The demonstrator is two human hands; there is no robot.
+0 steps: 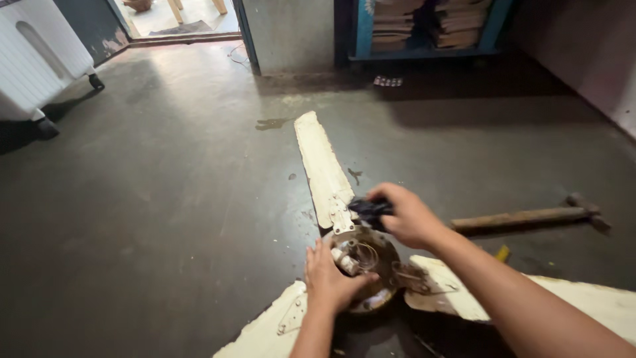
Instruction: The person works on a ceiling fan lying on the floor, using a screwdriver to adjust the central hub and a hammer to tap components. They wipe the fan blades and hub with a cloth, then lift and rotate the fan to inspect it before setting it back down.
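Note:
A dirty cream ceiling fan lies on the grey concrete floor, its rusty round motor hub (pixel 371 262) in the middle. One blade (pixel 321 166) points away from me, another blade (pixel 570 298) runs right, a third (pixel 265 331) left and near. My left hand (pixel 331 282) rests on the hub's near-left side, fingers by a white part inside the hub. My right hand (pixel 407 215) is closed around a dark crumpled rag (pixel 370 210) just above the hub's far edge.
A long hammer with a wooden handle (pixel 523 217) lies on the floor to the right. A white wheeled appliance (pixel 36 59) stands at the far left. A blue shelf with stacked papers (pixel 430 30) and an open doorway (pixel 179 20) are at the back.

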